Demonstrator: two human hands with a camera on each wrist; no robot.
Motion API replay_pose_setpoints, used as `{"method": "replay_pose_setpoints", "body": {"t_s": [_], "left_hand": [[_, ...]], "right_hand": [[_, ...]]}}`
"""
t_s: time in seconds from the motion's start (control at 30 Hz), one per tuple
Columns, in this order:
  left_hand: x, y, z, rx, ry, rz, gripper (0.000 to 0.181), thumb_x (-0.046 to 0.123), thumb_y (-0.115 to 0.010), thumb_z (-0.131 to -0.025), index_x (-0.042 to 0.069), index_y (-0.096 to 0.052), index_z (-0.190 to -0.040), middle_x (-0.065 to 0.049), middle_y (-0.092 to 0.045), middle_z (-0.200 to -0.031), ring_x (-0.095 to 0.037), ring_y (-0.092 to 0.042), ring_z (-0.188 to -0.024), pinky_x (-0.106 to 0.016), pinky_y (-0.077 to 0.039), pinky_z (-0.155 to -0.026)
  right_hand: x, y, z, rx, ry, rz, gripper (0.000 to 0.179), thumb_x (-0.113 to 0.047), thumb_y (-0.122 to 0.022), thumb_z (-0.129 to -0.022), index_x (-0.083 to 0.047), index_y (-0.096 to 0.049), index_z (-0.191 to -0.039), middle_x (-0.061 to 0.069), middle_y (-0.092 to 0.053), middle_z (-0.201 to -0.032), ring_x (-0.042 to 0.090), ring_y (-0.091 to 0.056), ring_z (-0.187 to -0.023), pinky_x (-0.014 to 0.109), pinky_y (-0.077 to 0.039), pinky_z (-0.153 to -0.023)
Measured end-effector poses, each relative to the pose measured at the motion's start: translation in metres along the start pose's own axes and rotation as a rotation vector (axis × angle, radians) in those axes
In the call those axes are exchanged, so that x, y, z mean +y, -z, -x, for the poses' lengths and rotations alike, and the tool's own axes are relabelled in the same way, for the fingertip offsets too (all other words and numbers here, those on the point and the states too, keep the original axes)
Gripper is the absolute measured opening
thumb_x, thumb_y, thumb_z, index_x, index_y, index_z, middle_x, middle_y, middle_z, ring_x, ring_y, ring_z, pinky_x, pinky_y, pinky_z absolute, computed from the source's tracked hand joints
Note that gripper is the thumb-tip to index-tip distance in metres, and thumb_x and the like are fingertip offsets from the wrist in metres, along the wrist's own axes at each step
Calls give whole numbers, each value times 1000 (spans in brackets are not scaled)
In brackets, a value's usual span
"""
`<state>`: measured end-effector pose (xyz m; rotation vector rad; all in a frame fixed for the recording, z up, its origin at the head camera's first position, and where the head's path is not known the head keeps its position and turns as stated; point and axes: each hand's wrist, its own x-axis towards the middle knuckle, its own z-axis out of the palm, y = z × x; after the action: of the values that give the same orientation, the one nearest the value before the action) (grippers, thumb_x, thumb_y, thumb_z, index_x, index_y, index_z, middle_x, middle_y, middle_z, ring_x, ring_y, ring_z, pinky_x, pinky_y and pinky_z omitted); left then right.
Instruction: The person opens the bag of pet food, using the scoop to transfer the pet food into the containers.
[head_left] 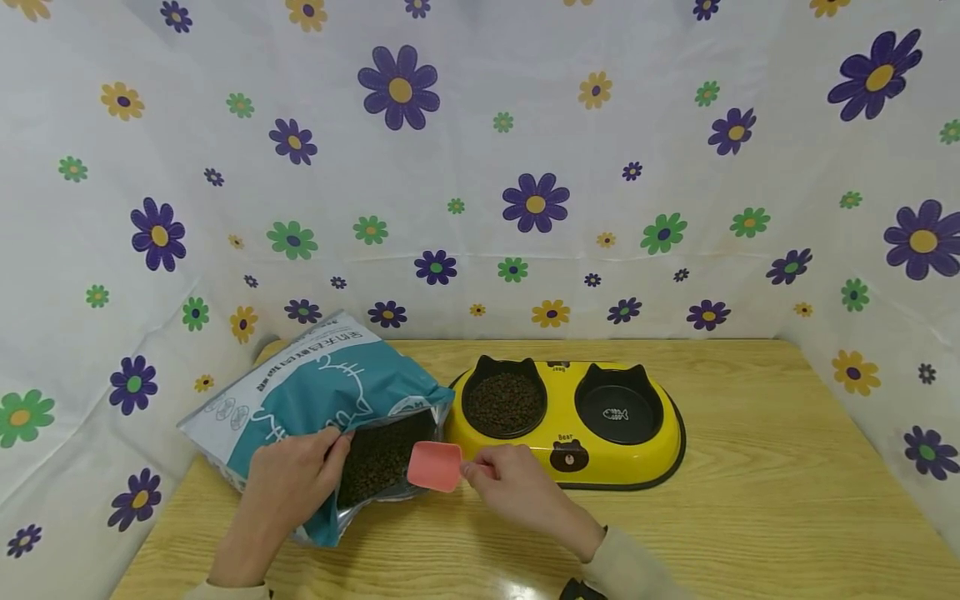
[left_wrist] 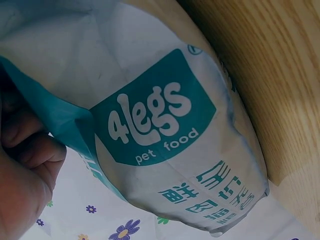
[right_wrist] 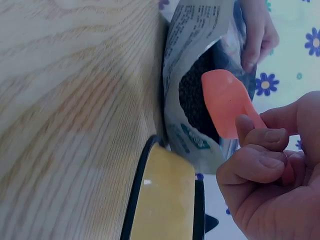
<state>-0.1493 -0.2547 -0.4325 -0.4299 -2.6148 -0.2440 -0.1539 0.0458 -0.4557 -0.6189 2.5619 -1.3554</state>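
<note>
My left hand (head_left: 292, 471) grips the upper edge of an open teal and white pet food bag (head_left: 315, 367), which lies on its side with its mouth toward the right. Brown kibble (head_left: 378, 458) shows inside the mouth. Between thumb and fingers, my right hand (head_left: 517, 492) holds a pink scoop (head_left: 435, 467) by its handle. The scoop's bowl overlaps the right edge of the bag's mouth in the head view. In the right wrist view, the underside of the scoop (right_wrist: 225, 102) faces the camera, so its inside is hidden there.
Right of the bag stands a yellow double feeder (head_left: 558, 417) with black cat-eared bowls. Its left bowl (head_left: 506, 400) holds kibble; the right bowl (head_left: 618, 408) shows a fish-bone print. A small dark object (head_left: 581, 590) lies at the front. A flowered cloth (head_left: 480, 167) hangs behind the wooden table (head_left: 750, 500).
</note>
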Motion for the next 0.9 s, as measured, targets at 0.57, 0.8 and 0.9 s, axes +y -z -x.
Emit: {"method": "replay_pose_setpoints", "body": {"t_s": [0.57, 0.8, 0.9], "left_hand": [[-2, -3, 0, -2, -2, 17, 44, 20, -69, -96, 23, -40, -62, 10, -26, -51, -5, -28, -44, -25, -21, -43], [-2, -3, 0, -1, -2, 12, 44, 20, -69, -96, 23, -41, -63, 10, -27, -51, -5, -28, -44, -25, -21, -43], [-2, -3, 0, 5, -4, 11, 43, 20, -69, -96, 22, -41, -63, 10, -27, -51, -5, -28, -44, -25, -21, -43]], "right_hand": [[-11, -20, -7, -42, -86, 19, 55, -29, -59, -103, -20, -37, -53, -10, -29, -47, 6, -28, -38, 19, -24, -42], [-19, -23, -15, -113, -148, -25, 57, -33, -54, -106, -20, -42, -51, -9, -31, -42, 8, -37, -25, 22, -32, -31], [-21, -26, -18, -112, -160, -17, 58, -32, -52, -106, -21, -41, -50, -9, -30, -42, 9, -36, -24, 22, -34, -31]]}}
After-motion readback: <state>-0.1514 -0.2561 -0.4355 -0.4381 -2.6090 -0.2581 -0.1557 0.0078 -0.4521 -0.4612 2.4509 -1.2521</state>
